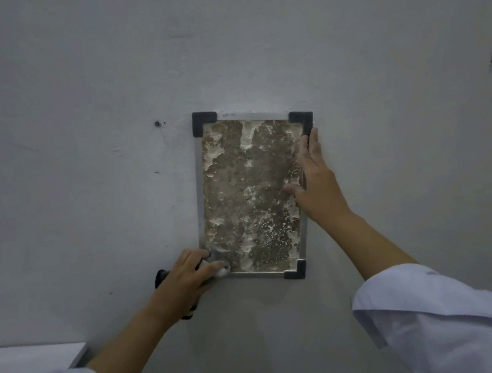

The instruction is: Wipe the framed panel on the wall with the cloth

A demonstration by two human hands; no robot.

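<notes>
Framed panel (250,192) hangs on the grey wall (74,114), long axis vertical, black corner caps at three visible corners; the fourth, lower-left, is covered by our left hand (185,279). Surface is mottled brown with pale crusty patches over nearly the whole face, so we judge the wiping barely begun.

Left hand: fingers (214,264) curled over a small white cloth (222,270), pressing it at the panel's bottom-left corner. A dark object shows beneath that hand; we cannot tell what it is.

Right hand (315,184): fingers straight, laid flat along the panel's right edge, thumb on the face, gripping nothing, apparently steadying the frame.

Key relation: the soiled area lies up and to the right of the cloth. We judge the next strokes must run upward along the long axis, the left hand being the one placed to do so.
</notes>
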